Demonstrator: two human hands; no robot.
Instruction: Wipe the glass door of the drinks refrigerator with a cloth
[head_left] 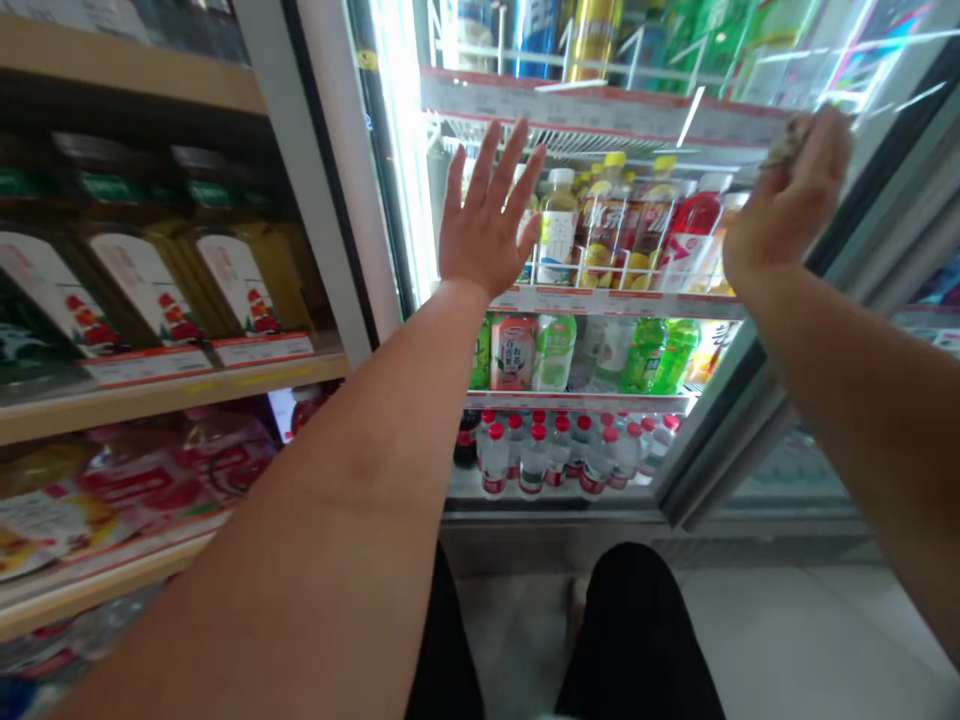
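My left hand (487,230) is spread with its palm toward the glass front of a lit drinks cooler; whether it touches the glass I cannot tell. Higher up at the right, my right hand (787,215) is closed on a crumpled greyish-brown cloth (786,148), held at the glass near the door's edge. Most of the cloth is hidden behind the fingers. Light streaks show on the glass (691,115). Beyond it stand tea bottles with yellow caps (604,215), a red drink bottle (690,230) and a pale-labelled bottle (557,225).
A grey door frame (739,435) slants along the right. At the left, shelves (187,385) hold large amber bottles (232,250) and pink drink packs (150,470). Small red-capped water bottles (534,460) fill the cooler's bottom. My knees (637,630) are above a pale floor (810,640).
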